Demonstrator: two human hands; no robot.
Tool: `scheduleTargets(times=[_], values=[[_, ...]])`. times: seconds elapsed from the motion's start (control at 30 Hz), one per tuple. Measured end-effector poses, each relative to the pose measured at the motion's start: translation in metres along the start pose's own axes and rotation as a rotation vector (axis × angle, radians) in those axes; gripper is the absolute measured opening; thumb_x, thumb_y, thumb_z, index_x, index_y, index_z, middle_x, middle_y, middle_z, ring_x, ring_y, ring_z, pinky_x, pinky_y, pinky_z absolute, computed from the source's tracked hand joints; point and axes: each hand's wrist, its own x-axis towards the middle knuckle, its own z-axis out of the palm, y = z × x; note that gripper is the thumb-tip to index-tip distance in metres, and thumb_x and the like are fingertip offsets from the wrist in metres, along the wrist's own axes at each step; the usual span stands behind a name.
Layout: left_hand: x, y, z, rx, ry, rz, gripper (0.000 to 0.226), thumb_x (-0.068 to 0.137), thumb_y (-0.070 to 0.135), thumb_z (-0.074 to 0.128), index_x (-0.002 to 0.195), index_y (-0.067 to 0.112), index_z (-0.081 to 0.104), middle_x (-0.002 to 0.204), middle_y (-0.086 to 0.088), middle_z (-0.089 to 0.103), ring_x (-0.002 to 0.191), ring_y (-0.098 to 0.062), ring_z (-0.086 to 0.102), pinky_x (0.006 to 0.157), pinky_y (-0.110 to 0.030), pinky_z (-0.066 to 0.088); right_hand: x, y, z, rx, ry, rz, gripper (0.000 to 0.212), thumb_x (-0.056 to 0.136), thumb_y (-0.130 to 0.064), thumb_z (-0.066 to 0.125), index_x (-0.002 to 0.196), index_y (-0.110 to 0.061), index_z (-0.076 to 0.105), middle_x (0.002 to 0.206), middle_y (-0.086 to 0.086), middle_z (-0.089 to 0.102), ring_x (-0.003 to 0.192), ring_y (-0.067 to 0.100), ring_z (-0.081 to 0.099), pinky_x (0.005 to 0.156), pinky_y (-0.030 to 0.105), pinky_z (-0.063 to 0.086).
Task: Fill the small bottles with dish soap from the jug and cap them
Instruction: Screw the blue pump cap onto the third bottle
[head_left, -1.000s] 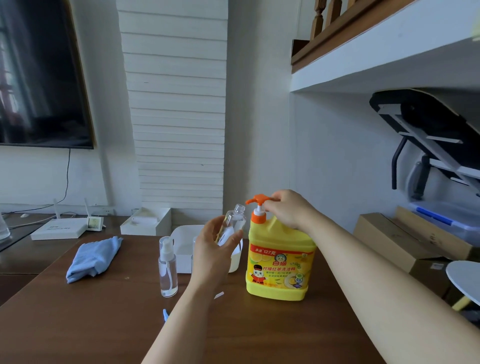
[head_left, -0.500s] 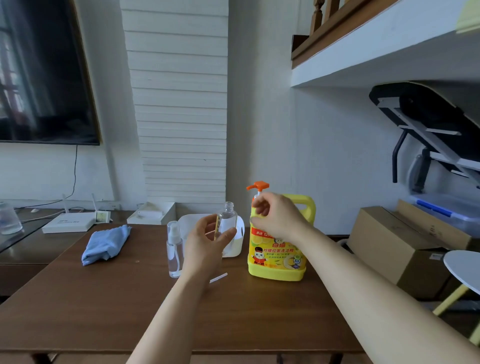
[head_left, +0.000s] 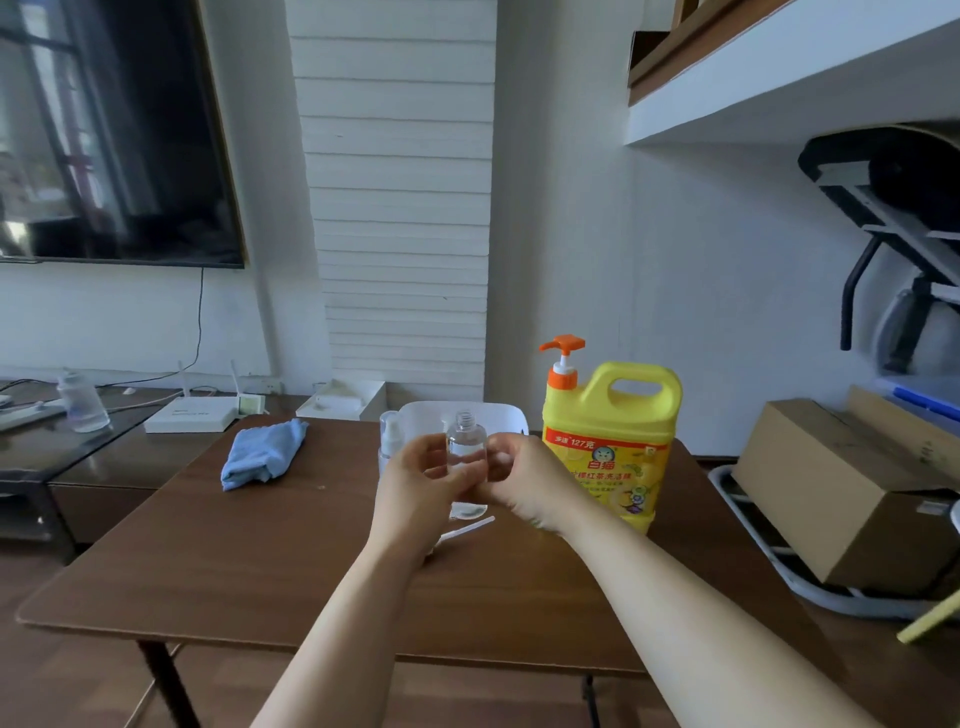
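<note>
Two hands meet over one brown wooden table (head_left: 260, 571). The left hand (head_left: 421, 483) and the right hand (head_left: 522, 486) each curl their fingers round the same small clear plastic bottle (head_left: 466, 449), which is upright with its threaded neck uncapped. It sits between them near the table's middle, just left of the single yellow plastic jug (head_left: 613, 441), whose orange pump head (head_left: 563, 345) stands raised. There are two small bottles. The second small bottle (head_left: 390, 439), topped with a white spray cap, stands behind the left hand, which covers its lower half. One white plastic tub (head_left: 498, 415) lies behind the hands, with only its rim showing. One thin white tube (head_left: 467, 529) lies on the table below the hands, its near end hidden by the left wrist. One folded blue cloth (head_left: 262, 454) lies to the left. Whether the held bottle's base touches the table cannot be told, nor can its fill level. The right hand covers the jug's lower left corner.
</note>
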Motion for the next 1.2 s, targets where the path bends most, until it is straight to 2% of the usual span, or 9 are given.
scheduleTargets(times=[0.07,0.17,0.27,0.33,0.43,0.6,0.87,1.1,1.2], values=[[-0.001,-0.004,-0.005,0.017,-0.037,-0.013,0.031,0.073,0.019,0.079,0.103,0.024,0.07,0.091,0.006,0.075,0.086,-0.005,0.07,0.082,-0.029,0.056,0.0,0.006,0.006,0.005,0.011,0.018,0.031,0.066,-0.026,0.083,0.092,-0.019,0.068,0.085,-0.005,0.075,0.085,0.007,0.071,0.08,0.03,0.056],[-0.001,-0.013,-0.012,0.038,-0.051,-0.014,0.013,0.079,0.024,0.074,0.091,0.03,0.07,0.086,0.011,0.074,0.081,0.003,0.068,0.069,-0.012,0.05,0.001,0.017,0.014,0.028,0.002,0.034,0.033,0.062,-0.028,0.085,0.09,-0.022,0.066,0.089,-0.002,0.075,0.087,0.011,0.072,0.084,0.035,0.057],[0.001,-0.027,-0.02,0.173,0.021,-0.018,0.028,0.083,0.029,0.071,0.109,0.02,0.068,0.099,0.007,0.071,0.087,0.003,0.064,0.074,-0.014,0.05,0.002,0.026,0.019,0.041,0.015,0.051,0.036,0.064,-0.026,0.084,0.095,-0.019,0.067,0.092,-0.002,0.075,0.088,0.01,0.072,0.087,0.037,0.057],[0.003,-0.038,-0.025,0.26,0.03,-0.02,0.029,0.084,0.028,0.07,0.111,0.016,0.069,0.099,0.005,0.071,0.089,-0.002,0.064,0.08,-0.023,0.052,0.001,0.032,0.02,0.033,0.034,0.056,0.032,0.067,-0.02,0.083,0.094,-0.017,0.067,0.091,-0.003,0.075,0.085,0.008,0.072,0.086,0.035,0.057],[0.004,-0.053,-0.028,0.376,0.013,-0.021,0.027,0.084,0.024,0.068,0.11,0.016,0.069,0.098,0.007,0.069,0.093,-0.007,0.062,0.081,-0.023,0.047,0.0,0.041,0.02,0.018,0.048,0.07,0.031,0.068,-0.016,0.082,0.094,-0.014,0.066,0.091,-0.003,0.074,0.083,0.009,0.072,0.085,0.034,0.057],[0.011,-0.082,-0.029,0.569,-0.012,-0.075,0.045,0.079,0.027,0.074,0.121,0.016,0.063,0.117,0.001,0.066,0.107,-0.014,0.059,0.083,-0.022,0.041,0.0,0.056,0.021,0.015,0.077,0.095,0.03,0.066,-0.015,0.083,0.09,-0.02,0.066,0.089,-0.002,0.074,0.083,0.013,0.072,0.085,0.038,0.057],[0.018,-0.104,-0.025,0.718,-0.021,-0.065,0.028,0.082,0.03,0.069,0.11,0.023,0.068,0.106,0.006,0.067,0.108,-0.017,0.05,0.089,-0.028,0.045,0.001,0.076,0.021,0.069,0.1,0.15,0.037,0.064,-0.011,0.083,0.096,-0.008,0.066,0.089,0.004,0.075,0.084,0.017,0.073,0.086,0.045,0.056],[0.017,-0.101,-0.027,0.696,-0.037,-0.068,0.018,0.081,0.034,0.069,0.099,0.032,0.068,0.093,0.01,0.065,0.107,-0.017,0.051,0.088,-0.031,0.047,-0.004,0.075,0.016,0.059,0.103,0.157,0.034,0.068,-0.008,0.081,0.097,-0.008,0.064,0.093,0.005,0.074,0.087,0.017,0.072,0.084,0.035,0.058],[0.014,-0.086,-0.033,0.613,-0.059,-0.019,0.017,0.082,0.027,0.07,0.099,0.026,0.069,0.09,0.011,0.064,0.093,-0.011,0.059,0.072,-0.02,0.048,-0.007,0.072,0.014,0.043,0.104,0.149,0.033,0.068,-0.009,0.081,0.096,-0.009,0.064,0.093,0.003,0.074,0.087,0.017,0.071,0.083,0.033,0.056]])
